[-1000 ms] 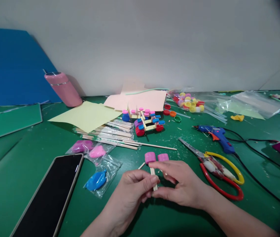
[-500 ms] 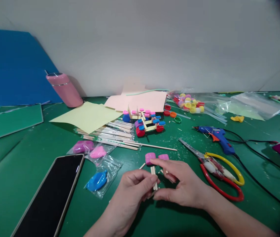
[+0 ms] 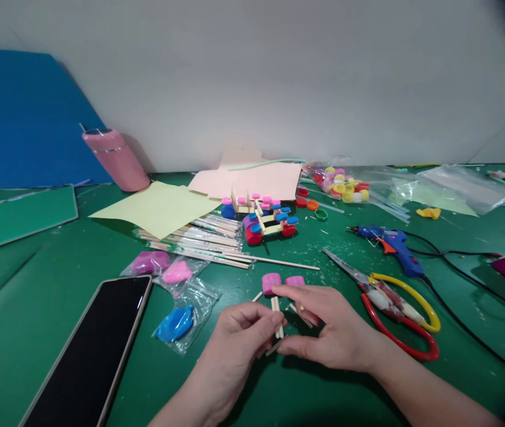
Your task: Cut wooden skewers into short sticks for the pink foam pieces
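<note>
My left hand [image 3: 243, 338] pinches a few short wooden sticks [image 3: 277, 314] upright between thumb and fingers. Beside it, my right hand [image 3: 332, 326] has its thumb and index finger spread apart around the sticks, with nothing visibly gripped. Its index fingertip is close to a pink round piece [image 3: 271, 283], and a second pink piece [image 3: 295, 281] lies just behind the hand. Another short stick [image 3: 256, 296] rests on the table beyond my left hand. More cut sticks [image 3: 301, 315] show under the right fingers, partly hidden.
Scissors [image 3: 386, 302] and a blue glue gun [image 3: 388, 246] with a black cable lie to the right. A phone [image 3: 92, 350] and bagged blue clay [image 3: 175, 323] are on the left. Behind stand small stick-built models [image 3: 265, 222], wrapped sticks [image 3: 203, 240] and a pink tumbler [image 3: 117, 160].
The hands have barely moved. The right fingers have shifted slightly, showing more of the cut sticks beneath them. My left hand keeps its pinch on the sticks.
</note>
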Demonstrator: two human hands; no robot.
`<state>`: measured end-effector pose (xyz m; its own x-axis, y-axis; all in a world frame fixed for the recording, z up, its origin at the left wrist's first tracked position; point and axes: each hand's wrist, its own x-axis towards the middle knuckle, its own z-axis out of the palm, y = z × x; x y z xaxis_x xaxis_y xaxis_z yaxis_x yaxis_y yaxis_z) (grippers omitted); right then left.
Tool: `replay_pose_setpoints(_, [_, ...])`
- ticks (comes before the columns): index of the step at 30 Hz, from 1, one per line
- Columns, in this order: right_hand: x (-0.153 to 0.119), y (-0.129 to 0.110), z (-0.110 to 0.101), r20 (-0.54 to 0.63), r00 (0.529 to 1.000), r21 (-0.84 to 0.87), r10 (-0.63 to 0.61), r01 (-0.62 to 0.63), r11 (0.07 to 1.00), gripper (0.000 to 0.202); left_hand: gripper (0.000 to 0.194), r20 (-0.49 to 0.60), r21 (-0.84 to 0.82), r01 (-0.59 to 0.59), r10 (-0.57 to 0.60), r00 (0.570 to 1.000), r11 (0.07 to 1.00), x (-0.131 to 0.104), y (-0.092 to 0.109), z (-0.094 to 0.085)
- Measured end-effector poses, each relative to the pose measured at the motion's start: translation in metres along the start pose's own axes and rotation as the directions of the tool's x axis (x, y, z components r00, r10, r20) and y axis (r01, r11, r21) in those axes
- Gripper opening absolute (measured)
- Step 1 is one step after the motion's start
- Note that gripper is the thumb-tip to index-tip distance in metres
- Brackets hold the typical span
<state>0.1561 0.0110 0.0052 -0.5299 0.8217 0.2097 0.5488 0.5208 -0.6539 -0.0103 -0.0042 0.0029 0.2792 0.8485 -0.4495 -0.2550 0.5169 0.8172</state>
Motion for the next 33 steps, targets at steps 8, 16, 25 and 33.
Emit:
replay_pose_setpoints(8, [0.001, -0.002, 0.0, -0.041, 0.998, 0.026, -0.05, 0.051, 0.998, 0.044, 0.018, 0.013, -0.009, 0.023, -0.023, 1.0, 1.0, 0.001, -0.002, 0.0])
replay_pose_setpoints(16, [0.001, -0.003, 0.001, -0.073, 0.994, -0.001, -0.076, 0.076, 0.997, 0.041, 0.017, -0.01, -0.065, 0.045, -0.045, 0.999, 0.997, 0.0, 0.001, 0.005])
replay_pose_setpoints(25, [0.001, 0.001, -0.015, -0.006, 0.998, 0.063, 0.07, -0.069, 0.996, 0.044, 0.017, -0.043, -0.103, -0.001, -0.003, 0.999, 0.995, 0.003, -0.001, 0.0])
replay_pose_setpoints(33, [0.005, -0.004, -0.023, 0.068, 0.992, 0.008, 0.108, -0.109, 0.994, 0.026, 0.015, -0.167, -0.127, -0.114, 0.092, 0.982, 0.985, 0.006, 0.002, -0.003])
